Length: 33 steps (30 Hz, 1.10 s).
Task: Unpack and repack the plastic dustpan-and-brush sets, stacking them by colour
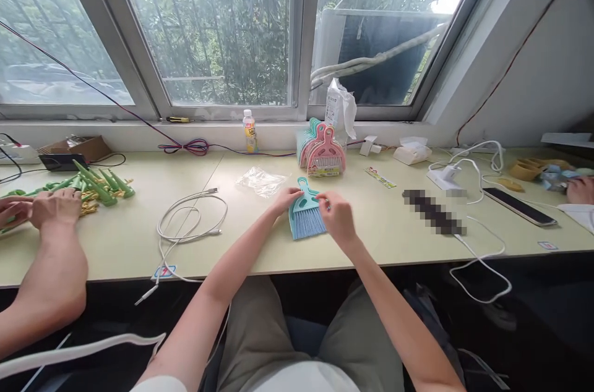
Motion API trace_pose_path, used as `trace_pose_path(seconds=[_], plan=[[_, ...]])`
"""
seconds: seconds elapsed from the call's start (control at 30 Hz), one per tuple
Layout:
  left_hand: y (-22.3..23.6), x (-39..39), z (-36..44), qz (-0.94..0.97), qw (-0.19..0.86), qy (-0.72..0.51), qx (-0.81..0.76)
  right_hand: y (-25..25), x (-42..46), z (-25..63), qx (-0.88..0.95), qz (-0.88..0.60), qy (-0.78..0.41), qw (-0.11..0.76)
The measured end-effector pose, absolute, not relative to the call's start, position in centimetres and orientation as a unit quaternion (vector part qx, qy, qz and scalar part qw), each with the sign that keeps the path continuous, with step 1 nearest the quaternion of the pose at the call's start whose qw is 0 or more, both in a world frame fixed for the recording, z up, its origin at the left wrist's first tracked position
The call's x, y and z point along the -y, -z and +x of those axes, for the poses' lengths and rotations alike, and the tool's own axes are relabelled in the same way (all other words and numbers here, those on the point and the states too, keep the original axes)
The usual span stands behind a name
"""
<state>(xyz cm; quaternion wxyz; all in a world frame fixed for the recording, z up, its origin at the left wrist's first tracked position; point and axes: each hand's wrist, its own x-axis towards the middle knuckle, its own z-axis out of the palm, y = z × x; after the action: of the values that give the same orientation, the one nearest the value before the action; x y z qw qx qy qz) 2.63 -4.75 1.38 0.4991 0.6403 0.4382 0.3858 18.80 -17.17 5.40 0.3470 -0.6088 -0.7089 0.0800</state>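
A small teal brush-and-dustpan set (306, 214) lies on the pale green table (130, 237) right in front of me. My left hand (285, 199) rests with curled fingers on its upper left edge. My right hand (338, 216) pinches its right side near the handle. Behind it, a stack of pink and teal dustpan sets (321, 149) stands upright by the window. A crumpled clear plastic bag (260, 181) lies just left of my left hand.
A white cable (188, 222) coils at the left. Another person's hands (41, 208) work on green pieces (99, 185) at far left. A bottle (250, 131), a white bag (340, 109), a charger with cables (448, 178) and a phone (518, 206) sit further off.
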Motion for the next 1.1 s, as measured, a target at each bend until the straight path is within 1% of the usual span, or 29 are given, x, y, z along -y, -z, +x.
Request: trace_pose_path(seconds=[0.1, 0.17, 0.27, 0.4, 0.47, 0.53, 0.63, 0.7, 0.77, 0.8, 0.87, 0.93, 1.0, 1.03, 1.1], plan=[[-1.4, 5.2, 3.8, 0.627, 0.473, -0.436, -0.439, -4.4, 14.0, 17.8, 0.706, -0.664, -0.031, 0.243], [-1.3, 5.3, 4.4, 0.598, 0.482, -0.449, -0.457, -4.4, 11.9, 17.3, 0.71, -0.676, -0.012, 0.195], [-1.1, 5.2, 4.7, 0.572, 0.504, -0.455, -0.461, -5.4, 10.0, 17.0, 0.695, -0.701, -0.017, 0.159], [-1.0, 5.0, 4.8, 0.598, 0.464, -0.471, -0.452, -6.4, 9.1, 17.1, 0.68, -0.718, -0.047, 0.138], [-1.0, 4.9, 4.8, 0.614, 0.44, -0.482, -0.443, -6.5, 8.9, 17.6, 0.692, -0.7, -0.075, 0.162], [-0.9, 4.7, 4.9, 0.628, 0.429, -0.485, -0.432, -6.7, 8.7, 18.6, 0.699, -0.672, -0.128, 0.208], [-1.0, 4.0, 4.3, 0.627, 0.413, -0.483, -0.451, -7.9, 9.1, 21.1, 0.673, -0.618, -0.267, 0.306], [-1.2, 3.2, 3.2, 0.6, 0.383, -0.497, -0.496, -9.5, 10.0, 23.5, 0.65, -0.55, -0.37, 0.371], [-1.5, 2.5, 2.0, 0.586, 0.367, -0.509, -0.513, -11.2, 11.0, 26.2, 0.647, -0.501, -0.416, 0.396], [-1.7, 2.2, 1.5, 0.587, 0.363, -0.506, -0.518, -11.9, 11.5, 27.5, 0.651, -0.51, -0.406, 0.388], [-1.9, 2.2, 0.9, 0.626, 0.318, -0.453, -0.549, -12.8, 11.9, 29.7, 0.657, -0.594, -0.329, 0.327], [-1.9, 2.9, 1.2, 0.691, 0.229, -0.367, -0.579, -12.4, 11.7, 31.3, 0.649, -0.699, -0.212, 0.213], [-2.0, 3.9, 2.1, 0.747, 0.12, -0.277, -0.592, -11.1, 11.1, 32.1, 0.63, -0.764, -0.102, 0.094], [-2.0, 4.5, 2.5, 0.765, 0.075, -0.241, -0.592, -10.3, 10.8, 32.4, 0.62, -0.78, -0.067, 0.052], [-2.1, 5.5, 3.4, 0.785, 0.029, -0.193, -0.588, -8.7, 10.3, 32.7, 0.604, -0.796, -0.041, 0.005]])
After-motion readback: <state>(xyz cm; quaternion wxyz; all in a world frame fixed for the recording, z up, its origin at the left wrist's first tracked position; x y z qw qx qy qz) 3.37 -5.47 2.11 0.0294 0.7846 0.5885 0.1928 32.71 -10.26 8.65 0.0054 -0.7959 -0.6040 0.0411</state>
